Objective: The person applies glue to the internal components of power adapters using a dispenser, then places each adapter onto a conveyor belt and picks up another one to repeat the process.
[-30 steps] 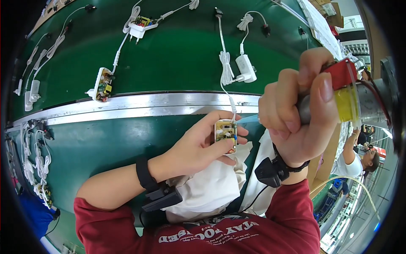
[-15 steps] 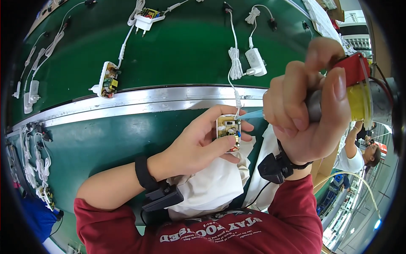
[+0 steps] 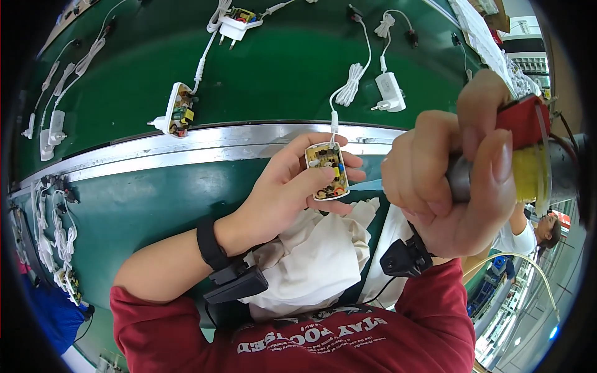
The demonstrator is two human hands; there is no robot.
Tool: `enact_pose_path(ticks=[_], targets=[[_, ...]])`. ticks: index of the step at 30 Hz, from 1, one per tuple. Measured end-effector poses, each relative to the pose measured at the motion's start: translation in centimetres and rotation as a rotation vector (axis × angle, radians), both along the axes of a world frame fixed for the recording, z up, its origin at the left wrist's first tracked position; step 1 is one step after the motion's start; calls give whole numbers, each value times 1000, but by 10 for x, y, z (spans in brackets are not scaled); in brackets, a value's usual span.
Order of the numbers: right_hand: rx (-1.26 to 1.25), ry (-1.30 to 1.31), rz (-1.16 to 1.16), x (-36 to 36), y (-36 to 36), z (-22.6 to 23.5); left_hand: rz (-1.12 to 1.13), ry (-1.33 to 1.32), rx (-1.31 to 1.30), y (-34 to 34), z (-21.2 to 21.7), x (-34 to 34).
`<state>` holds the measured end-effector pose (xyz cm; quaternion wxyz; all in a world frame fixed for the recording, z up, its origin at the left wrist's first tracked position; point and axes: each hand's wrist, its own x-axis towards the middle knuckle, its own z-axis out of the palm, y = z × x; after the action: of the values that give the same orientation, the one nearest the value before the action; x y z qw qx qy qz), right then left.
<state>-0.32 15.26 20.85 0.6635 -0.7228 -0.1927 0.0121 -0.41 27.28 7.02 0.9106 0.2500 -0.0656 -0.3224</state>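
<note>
Your right hand [image 3: 429, 186] is nearest the camera, fingers curled tight round a cylindrical tool [image 3: 528, 168], grey with a yellow band and a red block by the thumb and forefinger. Its light-blue tapered tip [image 3: 368, 185] points left at the open adapter [image 3: 334, 188] in your left hand [image 3: 280, 183]; can't tell if the tip touches the case. Left fingers are clamped on that adapter: thumb across the components, other fingers behind, fingertips out past its right edge. Adapter sits above the cream cloth [image 3: 317, 267], board facing up, white cord [image 3: 334, 122] running off its far end. Green bench [image 3: 155, 205] below, bundled white cables [image 3: 61, 239] at its left. Beyond the metal rail [image 3: 230, 151], the green surface [image 3: 267, 74] carries a second open adapter [image 3: 181, 112], a closed white adapter [image 3: 388, 92] and, farther back, another opened unit [image 3: 236, 26].
</note>
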Motion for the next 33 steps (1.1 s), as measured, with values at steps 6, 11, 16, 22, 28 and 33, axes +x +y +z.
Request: enact_pose_path(ticks=[6,11,16,22,28,33], targets=[[-36,-11,6,2,6,-3,-16,6,-36,4,0,0],[-69,-16,19,-4,5,-3,-72,48,-239,6,-5,0],[-101,-18,32,-7,10,-5,-89,9,-283,10,-5,-2],[-130,-25,40,-6,11,-7,-92,36,-300,13,-4,-3],[-165,-54,31,-4,9,-2,4,-63,-138,13,10,-2],[-175,-65,78,-5,20,10,365,-525,210,-9,17,46]])
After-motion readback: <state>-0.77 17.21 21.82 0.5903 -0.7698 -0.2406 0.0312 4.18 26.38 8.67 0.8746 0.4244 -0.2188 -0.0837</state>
